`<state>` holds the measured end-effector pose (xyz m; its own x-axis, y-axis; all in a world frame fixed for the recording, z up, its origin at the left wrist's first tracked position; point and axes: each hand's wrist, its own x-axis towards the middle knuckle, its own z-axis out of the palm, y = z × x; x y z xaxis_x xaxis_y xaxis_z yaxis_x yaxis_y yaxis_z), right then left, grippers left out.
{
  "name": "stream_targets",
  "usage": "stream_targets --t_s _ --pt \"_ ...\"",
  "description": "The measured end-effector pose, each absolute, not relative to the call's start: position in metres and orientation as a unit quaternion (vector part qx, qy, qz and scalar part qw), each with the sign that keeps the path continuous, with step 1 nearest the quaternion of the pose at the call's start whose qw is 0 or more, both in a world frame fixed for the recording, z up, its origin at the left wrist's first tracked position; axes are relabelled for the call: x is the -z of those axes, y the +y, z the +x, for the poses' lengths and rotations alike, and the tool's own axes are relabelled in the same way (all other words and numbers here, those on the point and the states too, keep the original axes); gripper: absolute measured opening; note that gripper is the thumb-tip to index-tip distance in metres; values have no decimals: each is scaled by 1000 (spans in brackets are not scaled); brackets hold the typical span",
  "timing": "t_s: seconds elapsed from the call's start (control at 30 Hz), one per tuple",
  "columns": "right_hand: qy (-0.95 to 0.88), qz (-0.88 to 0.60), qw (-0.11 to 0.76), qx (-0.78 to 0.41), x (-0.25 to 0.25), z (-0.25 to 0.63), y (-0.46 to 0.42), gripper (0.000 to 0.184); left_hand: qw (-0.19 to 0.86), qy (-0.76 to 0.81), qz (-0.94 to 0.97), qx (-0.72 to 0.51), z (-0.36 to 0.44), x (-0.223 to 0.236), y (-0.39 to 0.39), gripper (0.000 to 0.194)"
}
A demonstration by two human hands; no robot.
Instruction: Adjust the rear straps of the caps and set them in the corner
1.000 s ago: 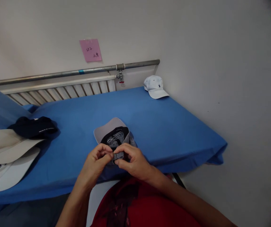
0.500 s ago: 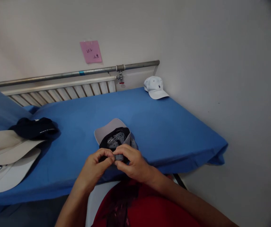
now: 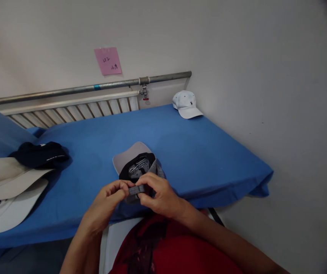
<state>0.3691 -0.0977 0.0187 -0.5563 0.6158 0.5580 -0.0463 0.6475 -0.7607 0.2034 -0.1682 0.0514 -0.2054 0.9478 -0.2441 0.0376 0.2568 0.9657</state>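
A grey baseball cap [image 3: 127,156] lies upside down near the front edge of the blue-covered table, its brim pointing away from me and its black lining showing. At its near side, my left hand [image 3: 110,196] pinches one end of the cap's dark grey back strap [image 3: 134,190] between thumb and fingers. My right hand [image 3: 157,193] grips the same strap a little to the right, thumb below and fingers above. A short length of strap shows between the two hands. Part of the cap's crown is hidden behind my fingers.
Stacked at the left are a navy cap [image 3: 42,154], a beige cap [image 3: 11,177] and a white cap [image 3: 17,213]. A white cap with a small logo [image 3: 186,104] sits at the far right corner. Behind the blue cover [image 3: 209,160] run a radiator [image 3: 74,112] and a pipe [image 3: 66,92].
My left hand has moved slightly left, away from the right hand, and more of the strap now shows between them. The right hand has stayed almost in place.
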Motion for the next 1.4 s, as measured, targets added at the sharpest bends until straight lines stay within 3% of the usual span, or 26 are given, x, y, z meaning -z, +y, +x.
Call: stream_targets --t_s 0.23,0.43,0.7,1.13,1.4 --pt "-784 -235 424 -387 -17 372 -95 23 509 579 378 -513 188 -52 -176 7" --pt "-802 -184 424 -378 -22 372 -96 18 477 617 449 -437 199 -59 -169 14" --pt "-803 -169 437 -368 -21 372 -96 17 480 600 464 -441 205 -51 -165 20" --pt "-790 -238 425 -373 -17 368 -96 18 301 691 506 -419 216 -47 -170 16" --pt "-785 -236 439 -367 -16 367 -97 19 300 689 520 -407 214 -43 -168 15"
